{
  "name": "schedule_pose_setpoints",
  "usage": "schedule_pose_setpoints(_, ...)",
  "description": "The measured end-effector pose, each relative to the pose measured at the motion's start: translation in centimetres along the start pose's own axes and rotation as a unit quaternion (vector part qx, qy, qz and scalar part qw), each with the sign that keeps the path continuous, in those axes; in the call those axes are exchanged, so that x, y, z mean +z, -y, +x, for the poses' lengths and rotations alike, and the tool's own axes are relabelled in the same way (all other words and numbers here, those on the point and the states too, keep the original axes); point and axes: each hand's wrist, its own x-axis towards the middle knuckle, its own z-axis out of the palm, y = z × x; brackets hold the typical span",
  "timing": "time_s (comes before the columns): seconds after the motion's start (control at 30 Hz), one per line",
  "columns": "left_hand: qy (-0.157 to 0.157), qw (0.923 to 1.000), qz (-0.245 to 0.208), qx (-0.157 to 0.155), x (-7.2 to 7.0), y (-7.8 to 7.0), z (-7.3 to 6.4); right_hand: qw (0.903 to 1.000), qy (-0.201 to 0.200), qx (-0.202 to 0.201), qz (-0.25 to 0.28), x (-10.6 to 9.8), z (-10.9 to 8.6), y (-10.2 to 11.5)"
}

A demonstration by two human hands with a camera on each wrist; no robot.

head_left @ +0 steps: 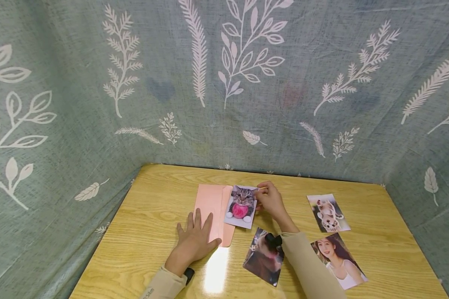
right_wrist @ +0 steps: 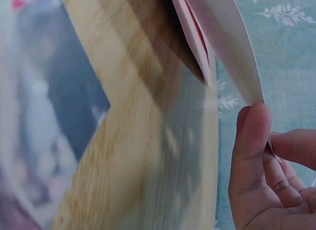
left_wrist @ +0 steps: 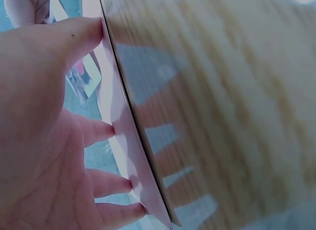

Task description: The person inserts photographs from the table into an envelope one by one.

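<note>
A pink envelope (head_left: pixel 209 196) lies on the wooden table with its flap open on the right. My left hand (head_left: pixel 195 241) rests on its lower part, fingers spread; the left wrist view shows those fingertips (left_wrist: pixel 106 131) touching the envelope's surface. Between thumb and fingers, my right hand (head_left: pixel 274 204) pinches the upper right edge of a photo (head_left: pixel 241 211) of a tabby cat with a pink heart. That photo overlaps the flap. From the right wrist camera, the photo's pale back (right_wrist: pixel 234 52) appears raised and tilted beside the slightly parted envelope mouth (right_wrist: pixel 197 42).
Beneath my right wrist lies a dark-toned photo (head_left: pixel 262 265), partly covered by it. Farther right are a photo of a kitten (head_left: pixel 327 212) and a portrait photo (head_left: pixel 340 261). A leaf-patterned grey-green cloth (head_left: pixel 224 137) hangs behind the table.
</note>
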Motion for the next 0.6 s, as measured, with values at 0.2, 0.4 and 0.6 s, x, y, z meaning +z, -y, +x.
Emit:
schedule_pose_setpoints(0.2,-0.003,1.0,0.0,0.0,0.0,0.0,-0.1,0.9999,0.004,0.007,-0.006,1.0,0.3,-0.2)
schedule_pose_setpoints(0.4,-0.008,1.0,0.0,0.002,0.1,0.1,-0.1,0.9999,0.01,0.01,-0.008,1.8,0.2,-0.3)
schedule_pose_setpoints(0.6,-0.006,1.0,0.001,0.004,0.3,0.2,-0.1,0.9997,0.019,0.004,-0.014,2.6,0.2,-0.5)
